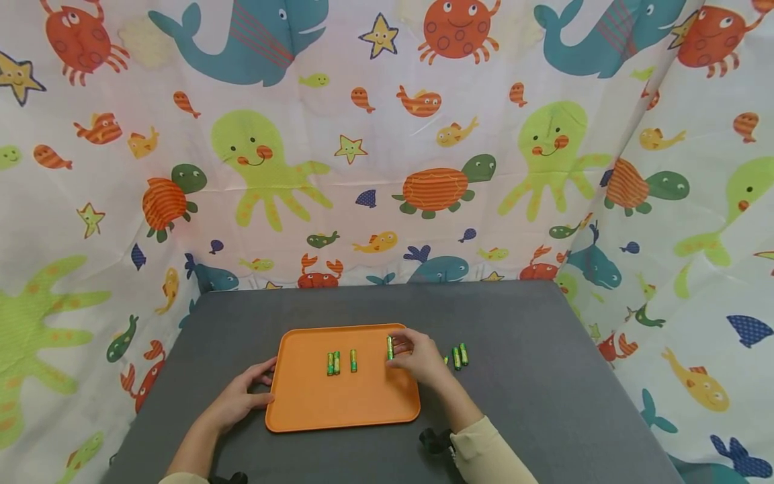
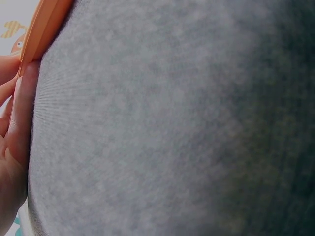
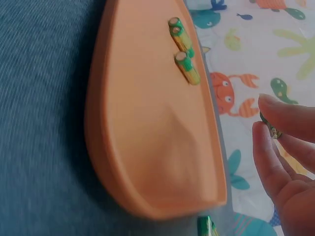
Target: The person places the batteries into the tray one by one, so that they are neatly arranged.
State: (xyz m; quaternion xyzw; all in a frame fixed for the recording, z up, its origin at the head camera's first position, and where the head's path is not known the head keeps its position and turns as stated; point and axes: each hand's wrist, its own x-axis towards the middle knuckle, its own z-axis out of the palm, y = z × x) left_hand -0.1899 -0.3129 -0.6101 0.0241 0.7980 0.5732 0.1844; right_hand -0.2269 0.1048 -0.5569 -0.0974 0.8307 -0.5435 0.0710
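Note:
An orange tray (image 1: pixel 338 403) lies on the dark grey table. Three green batteries (image 1: pixel 340 361) lie side by side on it; they show in the right wrist view as batteries (image 3: pixel 184 54) on the tray (image 3: pixel 142 123). My right hand (image 1: pixel 417 356) hovers over the tray's right part and pinches one green battery (image 1: pixel 390 347), seen between fingertips (image 3: pixel 268 129) in the right wrist view. My left hand (image 1: pixel 242 396) rests on the table with fingers touching the tray's left edge (image 2: pixel 42 29). More batteries (image 1: pixel 459 356) lie on the table right of the tray.
A sea-animal printed curtain (image 1: pixel 387 148) walls in the table on the back and both sides. Bare grey tabletop (image 1: pixel 532 376) stretches right of the tray. A black strap piece (image 1: pixel 434 440) sits near my right sleeve.

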